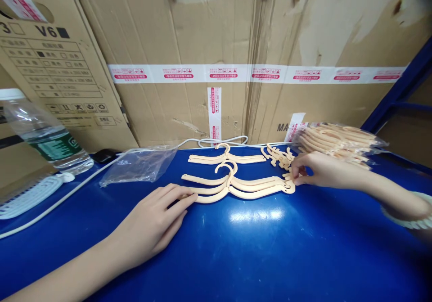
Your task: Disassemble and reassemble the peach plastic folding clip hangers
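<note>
Pinching the front hanger (253, 195) by one end, the left hand (158, 216) seems to steady it; the right hand (317, 169), grip unclear from here, bends over the other, probably needing that steadiness next.

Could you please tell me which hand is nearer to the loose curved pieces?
Right: the right hand is just beside the curved pieces; the left hand touches the left end of the front hanger.
</note>
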### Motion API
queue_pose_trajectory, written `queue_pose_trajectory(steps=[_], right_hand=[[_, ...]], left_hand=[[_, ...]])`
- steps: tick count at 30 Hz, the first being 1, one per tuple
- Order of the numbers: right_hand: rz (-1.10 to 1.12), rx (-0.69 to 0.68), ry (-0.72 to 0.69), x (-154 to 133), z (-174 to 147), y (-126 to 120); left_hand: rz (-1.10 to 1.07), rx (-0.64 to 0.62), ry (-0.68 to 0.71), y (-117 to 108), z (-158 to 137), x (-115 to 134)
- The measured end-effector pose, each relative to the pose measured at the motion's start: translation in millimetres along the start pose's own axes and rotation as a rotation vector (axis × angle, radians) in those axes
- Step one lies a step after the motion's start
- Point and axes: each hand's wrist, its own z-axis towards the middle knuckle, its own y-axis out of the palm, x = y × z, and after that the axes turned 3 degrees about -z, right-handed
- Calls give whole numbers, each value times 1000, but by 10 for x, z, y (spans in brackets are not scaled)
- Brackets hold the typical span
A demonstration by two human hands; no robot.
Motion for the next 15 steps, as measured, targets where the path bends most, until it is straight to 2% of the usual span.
queue_pose_trajectory(steps=[3, 7, 11, 15], right_hand=[[-30, 85, -31, -81, -1, 7], [-74, 228, -140, -337, 0, 121], [-108, 184, -180, -529, 14, 282], [-120, 111, -160, -548, 43, 346]], left_hand=[[-21, 7, -68, 13, 2, 10], [-17, -24, -185, 45, -4, -30], [-52, -137, -191, 51, 5, -105], [-90, -67, -181, 36, 32, -126]])
